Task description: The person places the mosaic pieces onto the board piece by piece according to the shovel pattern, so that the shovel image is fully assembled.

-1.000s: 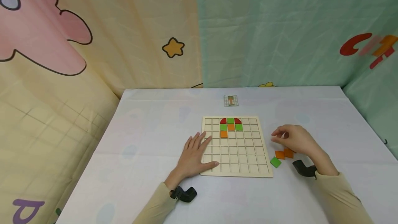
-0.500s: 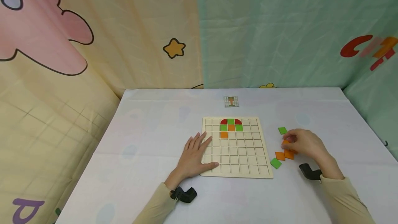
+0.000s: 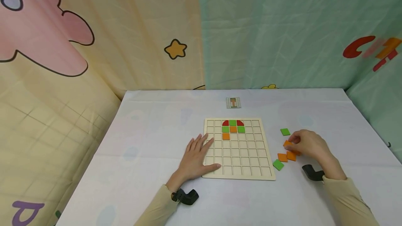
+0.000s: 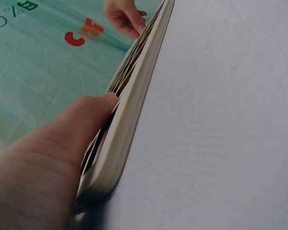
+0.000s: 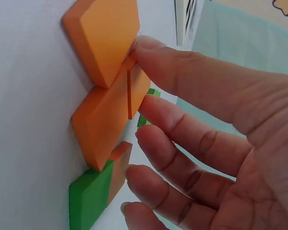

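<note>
My left hand (image 3: 195, 158) rests flat with spread fingers on the left side of a pale wooden grid board (image 3: 248, 168); its thumb (image 4: 93, 112) lies over the near edge. Right of the board, my right hand (image 3: 309, 144) pinches an orange square tile (image 5: 140, 91) between thumb and index finger, the tile tipped up among others. Close by lie more orange tiles (image 3: 282, 157) and a green tile (image 3: 278, 165). Another green tile (image 3: 285, 132) lies just beyond the fingertips. Part of the orange group is hidden behind the hand.
Red quarter-round tiles (image 3: 240, 123), green squares (image 3: 240, 129) and orange squares (image 3: 225, 136) sit in the board's upper cells. A small card (image 3: 233, 103) with a gridded picture lies behind the board. Printed curtains (image 3: 282, 37) stand behind the white table (image 3: 150, 121).
My right hand has moved right and toward me, onto the orange tiles, and its fingers have closed on one. The far green tile has come into sight. My left hand stays put.
</note>
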The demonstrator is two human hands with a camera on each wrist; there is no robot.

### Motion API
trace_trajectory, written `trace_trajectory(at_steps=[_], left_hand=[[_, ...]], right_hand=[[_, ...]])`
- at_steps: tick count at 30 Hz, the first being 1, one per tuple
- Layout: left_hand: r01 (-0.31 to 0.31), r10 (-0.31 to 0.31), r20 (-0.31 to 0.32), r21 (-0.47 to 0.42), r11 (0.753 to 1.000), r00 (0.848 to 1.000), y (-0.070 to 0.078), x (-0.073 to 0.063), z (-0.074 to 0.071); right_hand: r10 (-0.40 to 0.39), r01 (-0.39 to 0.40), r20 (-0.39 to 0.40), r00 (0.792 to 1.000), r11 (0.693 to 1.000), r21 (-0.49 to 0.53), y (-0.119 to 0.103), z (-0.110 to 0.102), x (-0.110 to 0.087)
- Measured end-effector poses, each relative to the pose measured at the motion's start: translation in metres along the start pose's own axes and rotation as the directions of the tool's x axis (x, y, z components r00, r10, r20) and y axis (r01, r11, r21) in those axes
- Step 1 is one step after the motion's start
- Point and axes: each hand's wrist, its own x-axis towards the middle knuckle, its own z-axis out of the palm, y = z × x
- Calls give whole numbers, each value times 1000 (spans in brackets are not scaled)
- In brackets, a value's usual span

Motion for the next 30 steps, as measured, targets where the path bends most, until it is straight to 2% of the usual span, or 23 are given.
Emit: trace_trajectory(at_steps=[12,22,30], left_hand=[[-3,3,0,5,1000,1000,-1,0,3],[-4,4,-9,6,1000,1000,-1,0,3],[-7,7,-7,4,1000,1000,-2,0,2]], right_hand=[[-39,39,6,999,999,32,-10,10,4],[-92,95,-54,994,994,50,-14,10,10],[-131,140,-63,989,977,162,-19,9,16]])
